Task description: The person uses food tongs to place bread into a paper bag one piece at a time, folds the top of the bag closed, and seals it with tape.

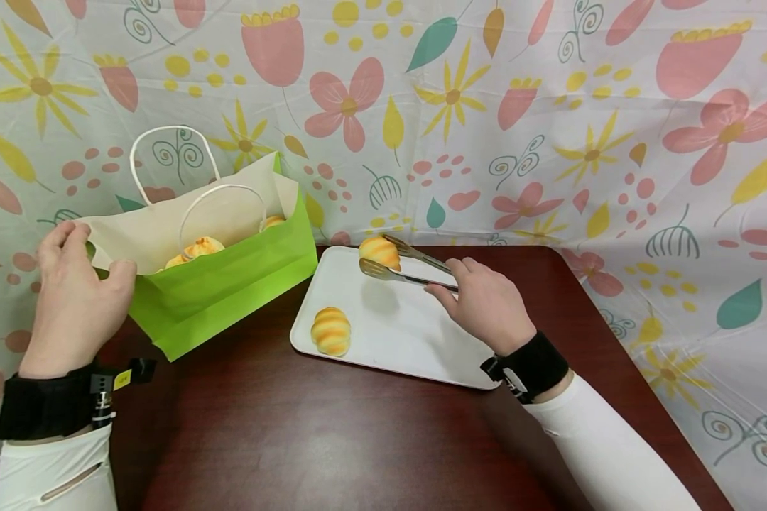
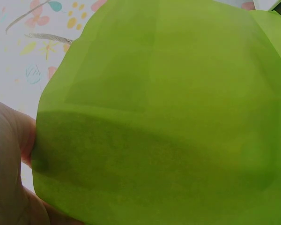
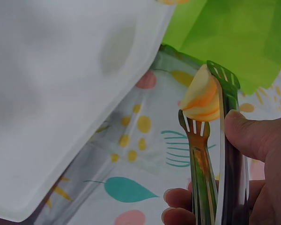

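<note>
My right hand (image 1: pixel 482 301) grips a pair of metal tongs (image 1: pixel 415 277), its thumb on one arm and its fingers round the other. Between the slotted tong tips is a striped bread roll (image 1: pixel 377 252), above the far left part of a white tray (image 1: pixel 422 333); a shadow falls on the tray below it. A second striped roll (image 1: pixel 331 331) lies at the tray's near left corner. With thumb and fingers my left hand (image 1: pixel 79 294) holds the left rim of a green paper bag (image 1: pixel 230 284). Inside the bag, pieces of bread (image 1: pixel 201 247) show over the front edge.
The bag's two white handles (image 1: pixel 175 131) stand up above its wide mouth. Both bag and tray are on a dark red-brown table (image 1: pixel 332 433). A flower-patterned cloth (image 1: pixel 454 142) hangs close behind them and along the right side.
</note>
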